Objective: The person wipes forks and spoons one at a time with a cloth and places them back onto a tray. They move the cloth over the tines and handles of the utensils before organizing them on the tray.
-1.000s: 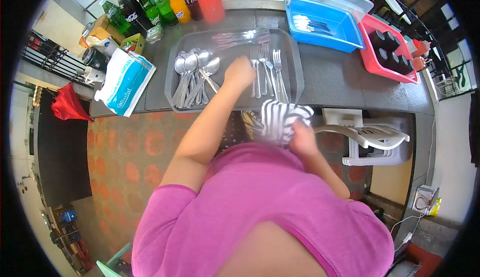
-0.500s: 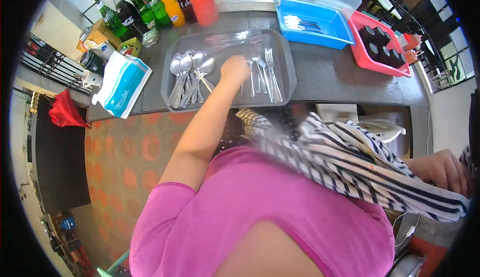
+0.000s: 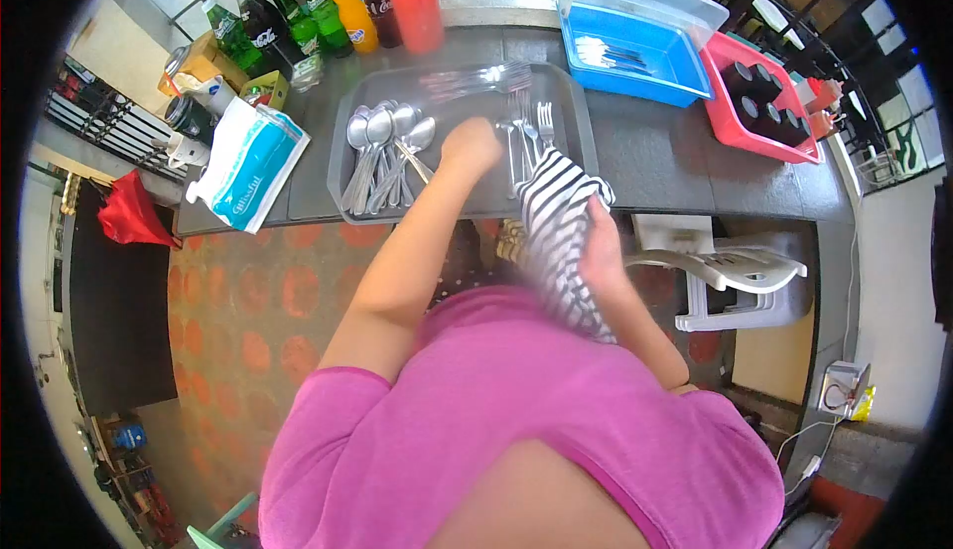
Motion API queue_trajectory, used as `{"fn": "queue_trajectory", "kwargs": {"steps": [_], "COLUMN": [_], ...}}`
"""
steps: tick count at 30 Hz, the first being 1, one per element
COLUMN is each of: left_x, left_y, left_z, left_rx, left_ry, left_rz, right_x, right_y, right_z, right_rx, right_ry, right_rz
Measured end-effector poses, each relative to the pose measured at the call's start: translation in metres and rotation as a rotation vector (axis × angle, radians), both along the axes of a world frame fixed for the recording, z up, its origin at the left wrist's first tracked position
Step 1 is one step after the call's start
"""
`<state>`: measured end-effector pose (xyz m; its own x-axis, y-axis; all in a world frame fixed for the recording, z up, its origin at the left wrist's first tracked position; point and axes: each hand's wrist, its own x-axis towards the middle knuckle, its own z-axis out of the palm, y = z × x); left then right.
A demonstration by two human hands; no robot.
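Observation:
My left hand (image 3: pixel 472 148) is closed in a fist over the grey tray (image 3: pixel 581 142), between the spoons and the forks. Whatever its fingers hold, if anything, is hidden. A black-and-white striped cloth (image 3: pixel 558 202) is gripped in my right hand (image 3: pixel 602 249) at the tray's front edge. The cloth's upper end covers the lower part of some forks (image 3: pixel 545 124). To the left on the tray lie several metal spoons (image 3: pixel 378 132), bowls toward the back. More forks (image 3: pixel 481 80) lie crosswise along the tray's far side, looking blurred.
Behind the tray stand several soda bottles (image 3: pixel 318 13) and a red cylinder (image 3: pixel 412 3). A white-and-blue tissue pack (image 3: pixel 248 167) sits left. On the right are a blue lidded box (image 3: pixel 635 77) with utensils and a pink basket (image 3: pixel 735 137) with dark-topped containers. White plastic chairs (image 3: pixel 735 271) stand below the counter.
My right hand has swung in from the far right to the tray, bringing the striped cloth, now bunched over the forks. My left hand stays almost in place, still closed.

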<state>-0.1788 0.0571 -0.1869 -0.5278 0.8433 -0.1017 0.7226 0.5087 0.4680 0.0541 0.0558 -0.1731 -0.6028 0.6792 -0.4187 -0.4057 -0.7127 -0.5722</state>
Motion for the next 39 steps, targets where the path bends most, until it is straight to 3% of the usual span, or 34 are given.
{"fn": "queue_trajectory", "kwargs": {"steps": [2,4,5,7,9,11,13,17,23,26,27,29,31,33,35,36,37,39], "left_x": [-0.004,0.000,0.008,0.038,0.061,0.082,0.096,0.091,0.094,0.101,0.102,0.102,0.101,0.093,0.093,0.098,0.101,0.104], "left_y": [-0.010,-0.025,-0.035,-0.065,-0.083,-0.095,-0.108,-0.133,-0.150,-0.149,-0.152,-0.156,-0.156,-0.155,-0.152,-0.148,-0.145,-0.147], "left_z": [-0.006,-0.005,-0.002,0.021,0.022,0.016,0.003,0.005,0.018,0.007,0.009,0.018,0.015,0.011,0.006,0.001,0.004,0.007], "left_rx": [0.090,0.225,0.226,0.371,0.384,0.282,0.508,0.356,0.343,0.544,0.536,0.377,0.388,0.361,0.368,0.464,0.559,0.432], "left_ry": [0.035,-0.705,-0.704,-1.123,-1.177,-1.003,-0.298,-0.515,-0.514,-0.482,-0.491,-0.704,-0.677,-0.836,-0.779,-0.630,-0.476,-0.522], "left_rz": [-0.030,0.058,0.059,-0.018,-0.030,-0.029,-0.137,-0.056,-0.060,-0.120,-0.113,-0.105,-0.054,0.084,0.063,0.015,-0.034,-0.026], "right_x": [0.001,-0.004,-0.009,-0.018,-0.027,-0.038,-0.049,-0.051,-0.052,-0.051,-0.048,-0.044,-0.041,-0.040,-0.038,-0.042,-0.042,-0.045], "right_y": [0.014,0.018,0.019,0.022,0.014,-0.006,-0.026,-0.029,-0.036,-0.033,-0.023,-0.012,0.003,-0.003,-0.028,-0.039,-0.051,-0.051], "right_z": [-0.017,-0.009,-0.010,-0.019,-0.021,-0.017,0.001,0.009,0.007,0.003,-0.009,-0.007,-0.010,-0.017,-0.011,-0.015,0.002,0.007], "right_rx": [0.018,0.067,0.067,0.080,0.131,0.158,0.367,0.353,0.449,0.455,0.689,0.598,0.441,0.434,0.433,0.318,0.411,0.387], "right_ry": [0.056,0.118,0.118,0.211,0.028,-0.274,-0.207,-0.217,-0.255,-0.278,-0.354,-0.461,-0.400,-0.250,-0.313,-0.340,-0.331,-0.311], "right_rz": [-0.006,-0.035,-0.034,-0.047,-0.041,0.037,0.104,0.215,0.151,-0.044,-0.078,-0.180,-0.309,-0.199,0.041,0.098,0.139,0.097]}}
